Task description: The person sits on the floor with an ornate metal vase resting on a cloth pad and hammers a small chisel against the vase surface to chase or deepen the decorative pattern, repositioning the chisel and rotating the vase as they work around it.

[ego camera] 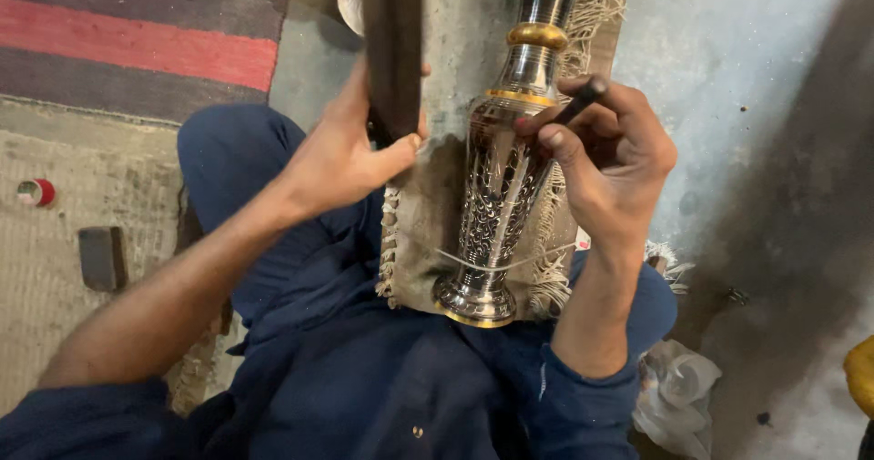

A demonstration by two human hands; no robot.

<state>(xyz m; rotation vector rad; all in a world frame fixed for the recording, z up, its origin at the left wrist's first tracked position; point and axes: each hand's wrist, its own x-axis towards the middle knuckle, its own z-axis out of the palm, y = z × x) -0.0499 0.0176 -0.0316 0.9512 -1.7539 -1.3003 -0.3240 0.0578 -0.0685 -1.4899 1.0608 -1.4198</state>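
On fringed mat (428, 205), engraved vase (496, 187)

Bare grey concrete floor (746, 68), stained dark toward the right. Striped red-and-grey rug (137, 41) at upper left. Below it a pale woven mat (55, 287) carrying a small red-and-white roll (36, 192), possibly tape, and a dark block (101, 258). Crumpled clear plastic bag (675, 396) lower right.

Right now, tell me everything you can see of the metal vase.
The vase is shiny silvery metal with gold bands at neck and foot and a finely patterned body. It lies lengthwise on a fringed cloth pad over the lap, foot toward the person. A thin cord crosses its lower stem. The right hand rests against its shoulder, holding a dark tool to it.
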